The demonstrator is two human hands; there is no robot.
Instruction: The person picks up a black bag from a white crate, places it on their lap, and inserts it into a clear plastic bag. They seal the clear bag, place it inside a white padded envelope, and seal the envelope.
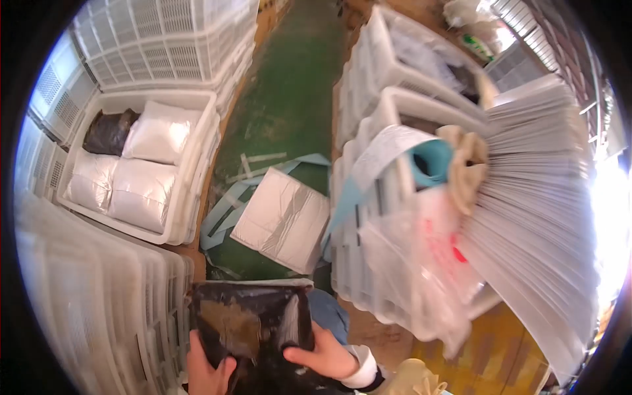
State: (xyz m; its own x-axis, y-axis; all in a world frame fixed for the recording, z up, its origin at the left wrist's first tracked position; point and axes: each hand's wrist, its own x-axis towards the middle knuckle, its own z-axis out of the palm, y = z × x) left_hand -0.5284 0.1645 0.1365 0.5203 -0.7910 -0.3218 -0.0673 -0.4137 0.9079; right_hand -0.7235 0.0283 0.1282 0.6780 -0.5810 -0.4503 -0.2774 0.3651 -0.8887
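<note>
A black plastic-wrapped package (263, 322) is held up at the bottom centre, with a brownish patch on its face. My left hand (209, 368) grips its lower left side, the thumb lying on the front. On the right side my right hand (326, 355) clasps it, thumb also on the front. Beyond the package, a flat white folded bundle (283, 220) lies on the green floor among light blue strips (227, 214). To the left, a white crate (138, 227) holds several silvery-white packages (141, 191) and a black one (110, 131).
Stacked white crates (112, 316) line the left side. More crates (388, 263) stand on the right, with a blue-lined roll (431, 161), clear plastic bags (421, 257) and a tall stack of white sheets (540, 197). The green floor (286, 85) runs between the rows.
</note>
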